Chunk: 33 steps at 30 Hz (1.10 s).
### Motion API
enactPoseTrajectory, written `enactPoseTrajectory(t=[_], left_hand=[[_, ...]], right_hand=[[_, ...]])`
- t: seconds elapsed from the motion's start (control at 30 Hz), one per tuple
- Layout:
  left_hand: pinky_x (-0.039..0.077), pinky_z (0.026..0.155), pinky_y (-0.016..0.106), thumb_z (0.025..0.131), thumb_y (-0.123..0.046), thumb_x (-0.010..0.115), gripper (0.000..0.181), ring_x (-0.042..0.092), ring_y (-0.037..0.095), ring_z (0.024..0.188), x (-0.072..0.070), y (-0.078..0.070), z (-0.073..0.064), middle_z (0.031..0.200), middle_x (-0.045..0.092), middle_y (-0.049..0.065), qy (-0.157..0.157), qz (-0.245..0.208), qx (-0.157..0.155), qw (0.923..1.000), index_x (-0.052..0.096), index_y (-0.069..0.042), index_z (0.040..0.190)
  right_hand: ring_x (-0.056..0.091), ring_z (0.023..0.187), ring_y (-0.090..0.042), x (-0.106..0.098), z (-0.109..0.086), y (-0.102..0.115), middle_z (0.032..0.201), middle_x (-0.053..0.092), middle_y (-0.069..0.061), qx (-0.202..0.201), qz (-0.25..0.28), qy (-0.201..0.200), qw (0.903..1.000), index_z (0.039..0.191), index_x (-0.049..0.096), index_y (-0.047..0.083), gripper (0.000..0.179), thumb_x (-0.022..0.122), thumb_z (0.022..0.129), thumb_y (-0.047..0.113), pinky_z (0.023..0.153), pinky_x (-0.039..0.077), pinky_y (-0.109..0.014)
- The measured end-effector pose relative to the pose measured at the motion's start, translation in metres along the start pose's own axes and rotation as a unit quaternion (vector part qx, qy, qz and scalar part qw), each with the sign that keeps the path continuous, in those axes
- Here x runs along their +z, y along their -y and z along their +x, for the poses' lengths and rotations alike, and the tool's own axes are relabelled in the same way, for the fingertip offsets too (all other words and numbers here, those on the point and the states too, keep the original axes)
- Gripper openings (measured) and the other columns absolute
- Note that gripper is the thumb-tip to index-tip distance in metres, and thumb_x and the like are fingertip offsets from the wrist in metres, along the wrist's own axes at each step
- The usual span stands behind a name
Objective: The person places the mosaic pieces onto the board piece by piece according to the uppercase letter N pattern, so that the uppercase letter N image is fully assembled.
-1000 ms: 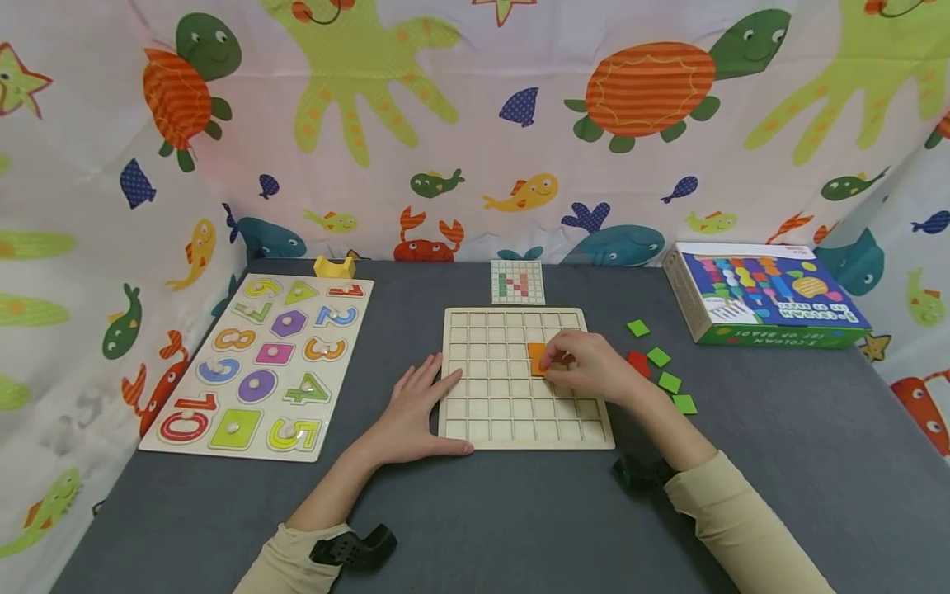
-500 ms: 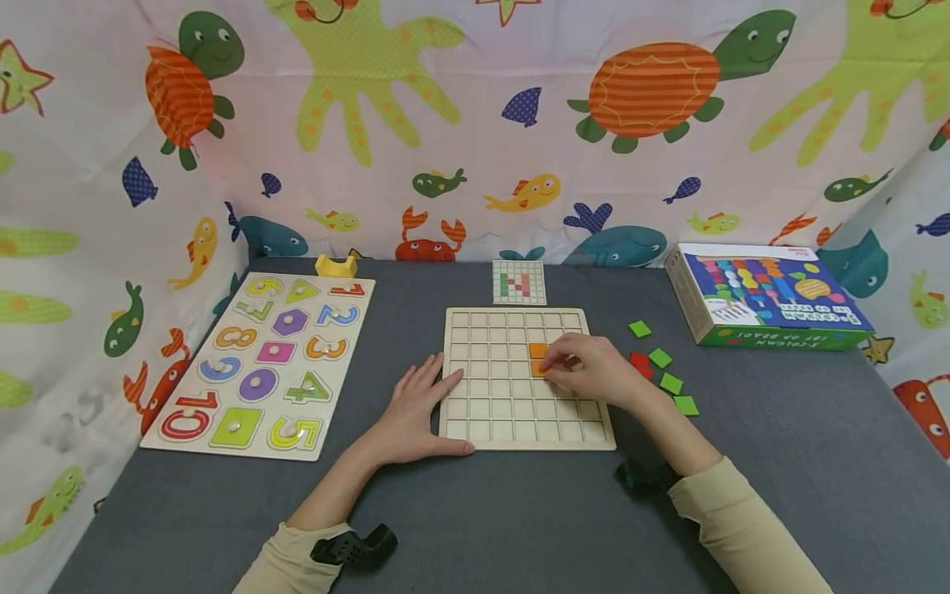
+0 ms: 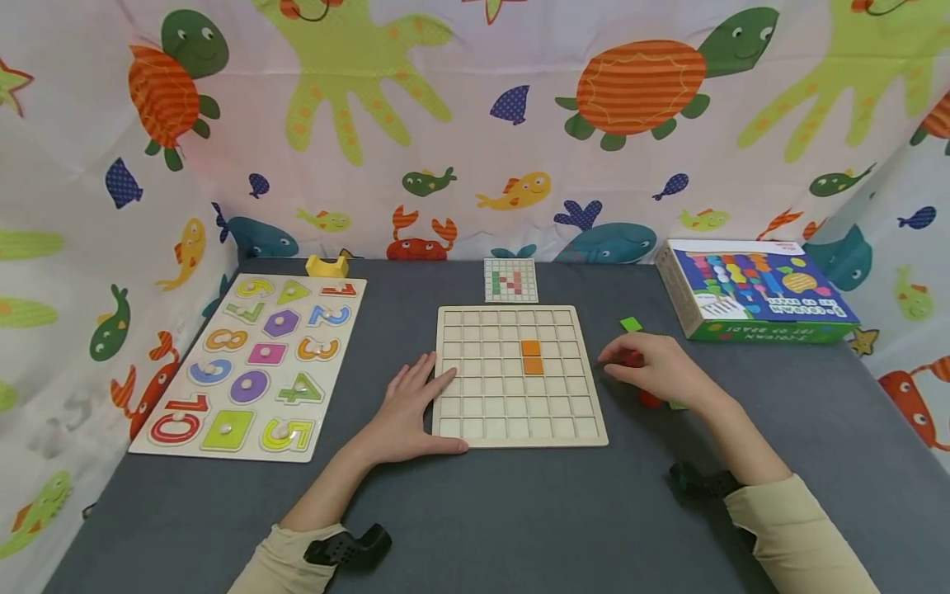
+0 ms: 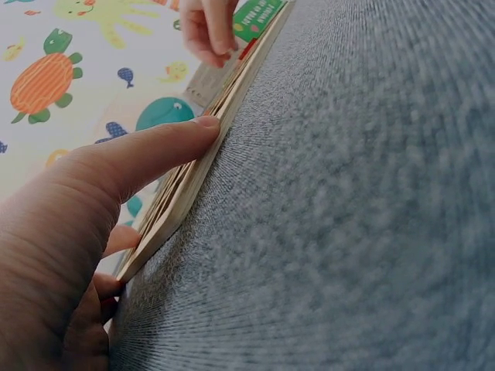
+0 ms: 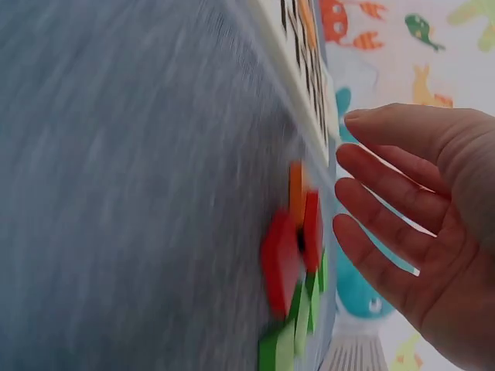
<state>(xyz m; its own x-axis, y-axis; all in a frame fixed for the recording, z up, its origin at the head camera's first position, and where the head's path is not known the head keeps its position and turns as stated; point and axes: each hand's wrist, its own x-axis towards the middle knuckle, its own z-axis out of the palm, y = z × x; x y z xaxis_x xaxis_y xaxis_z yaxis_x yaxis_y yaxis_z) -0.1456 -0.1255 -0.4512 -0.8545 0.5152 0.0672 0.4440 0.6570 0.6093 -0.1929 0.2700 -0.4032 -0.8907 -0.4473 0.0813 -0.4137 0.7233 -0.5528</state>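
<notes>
A wooden grid board lies on the dark table, with two orange square tiles set one above the other in its cells. My left hand rests at the board's lower left corner, fingers spread along the left edge and thumb against the near edge. Right of the board, my right hand hovers over loose tiles, fingers loosely bent and apart, holding nothing. Beneath it, the right wrist view shows red tiles, an orange tile and several green tiles, somewhat blurred.
A pattern card lies behind the board. To the left is a number-and-shape puzzle, with a yellow piece at its far edge. A colourful box stands at the back right, before a printed cloth.
My right hand has left the orange tiles on the board and moved right, over the loose tiles. My left hand stays at the board's edge.
</notes>
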Motion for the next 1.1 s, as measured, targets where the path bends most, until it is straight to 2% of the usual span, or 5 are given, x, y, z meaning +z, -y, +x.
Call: enactPoseTrajectory(t=[0.23,0.47,0.63,0.93,1.1], left_hand=[[0.001,0.114,0.057,0.073,-0.057,0.078,0.103,0.004,0.032,0.149,-0.001,0.001,-0.001,0.161,0.011,0.018,-0.005,0.003,0.000,1.0000,0.033,-0.011,0.153],[0.002,0.114,0.058,0.073,-0.058,0.078,0.102,0.005,0.033,0.148,0.001,0.003,0.000,0.161,0.011,0.018,-0.004,0.005,0.004,1.0000,0.033,-0.011,0.153],[0.000,0.115,0.055,0.073,-0.058,0.077,0.104,0.002,0.029,0.149,0.002,0.002,0.001,0.162,0.009,0.015,0.003,0.005,-0.005,1.0000,0.031,-0.013,0.154],[0.001,0.114,0.056,0.073,-0.059,0.077,0.104,0.003,0.030,0.149,0.002,0.001,0.001,0.162,0.010,0.015,0.000,0.003,-0.005,1.0000,0.033,-0.012,0.154],[0.001,0.114,0.056,0.073,-0.059,0.077,0.104,0.003,0.030,0.149,0.001,0.001,0.001,0.162,0.010,0.015,0.000,0.004,-0.004,1.0000,0.032,-0.012,0.154]], right_hand=[[0.063,0.095,-0.023,-0.007,-0.012,-0.014,0.102,0.069,-0.004,-0.003,-0.033,0.004,0.9994,0.103,0.072,0.010,0.018,0.075,0.086,0.009,0.082,0.054,-0.047],[0.058,0.096,-0.026,-0.010,-0.012,-0.015,0.105,0.067,-0.007,-0.007,-0.053,0.021,0.9984,0.107,0.071,0.008,0.022,0.075,0.086,0.010,0.083,0.049,-0.049],[0.057,0.092,-0.024,-0.012,-0.011,-0.015,0.103,0.067,-0.006,-0.011,-0.077,0.028,0.9966,0.107,0.071,0.007,0.025,0.077,0.084,0.011,0.081,0.047,-0.047],[0.057,0.096,-0.025,-0.001,-0.006,-0.014,0.102,0.068,-0.005,-0.025,-0.065,0.010,0.9975,0.108,0.071,0.007,0.024,0.076,0.085,0.010,0.086,0.046,-0.049],[0.056,0.099,-0.026,0.002,-0.004,-0.012,0.105,0.067,-0.005,-0.015,-0.062,0.013,0.9979,0.111,0.070,0.008,0.027,0.076,0.086,0.013,0.089,0.044,-0.050]])
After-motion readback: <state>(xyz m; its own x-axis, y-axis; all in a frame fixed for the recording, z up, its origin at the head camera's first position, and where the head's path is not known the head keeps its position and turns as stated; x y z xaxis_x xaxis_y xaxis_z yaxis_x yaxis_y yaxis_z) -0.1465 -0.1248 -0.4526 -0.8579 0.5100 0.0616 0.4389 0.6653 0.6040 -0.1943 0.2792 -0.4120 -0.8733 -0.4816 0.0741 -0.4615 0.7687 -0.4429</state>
